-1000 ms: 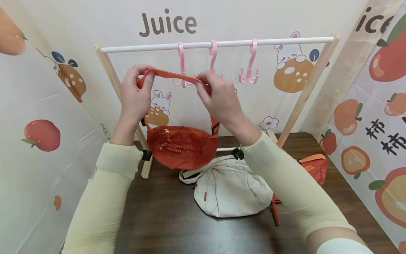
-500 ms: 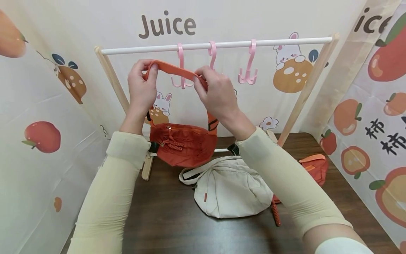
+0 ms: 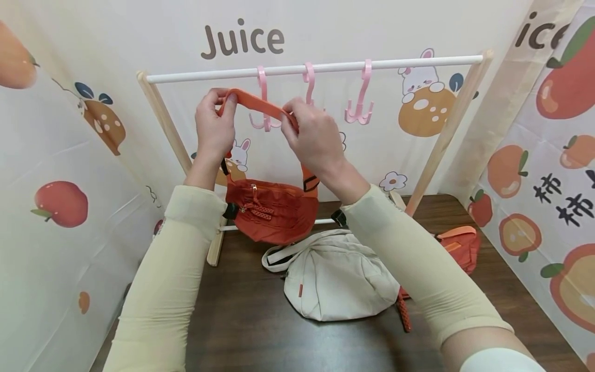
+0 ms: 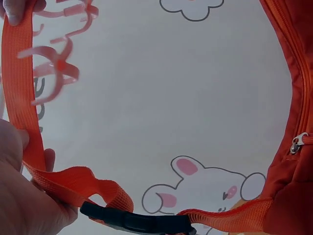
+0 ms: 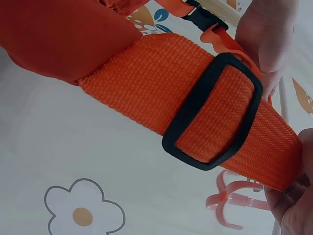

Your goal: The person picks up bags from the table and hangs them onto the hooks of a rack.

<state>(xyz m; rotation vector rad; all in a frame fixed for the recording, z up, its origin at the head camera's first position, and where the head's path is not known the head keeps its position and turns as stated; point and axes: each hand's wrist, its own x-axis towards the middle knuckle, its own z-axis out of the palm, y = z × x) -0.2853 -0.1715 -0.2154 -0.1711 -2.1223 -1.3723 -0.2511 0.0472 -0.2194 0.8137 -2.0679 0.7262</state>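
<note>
A dark red waist bag [image 3: 279,214] hangs in the air from its orange strap [image 3: 256,103], in front of the rack. My left hand [image 3: 215,124] pinches the strap at its upper left, thumb toward me. Farther right, my right hand [image 3: 315,135] pinches the same strap, so a stretch of webbing spans between them. Just behind that stretch is the left pink hook [image 3: 262,82]. A black side-release buckle [image 4: 139,223] shows on the strap in the left wrist view. The right wrist view shows a black strap slider [image 5: 194,102] near the bag's end.
The white rack bar [image 3: 404,64] also carries a middle pink hook [image 3: 309,77] and a right pink hook [image 3: 364,90]. A cream bag [image 3: 339,279] lies on the dark wooden table [image 3: 260,330]. Another red bag [image 3: 460,248] sits behind my right forearm.
My left hand has moved right and slightly up, and my right hand a little left, narrowing the strap span. The hanging waist bag has shifted slightly right and up.
</note>
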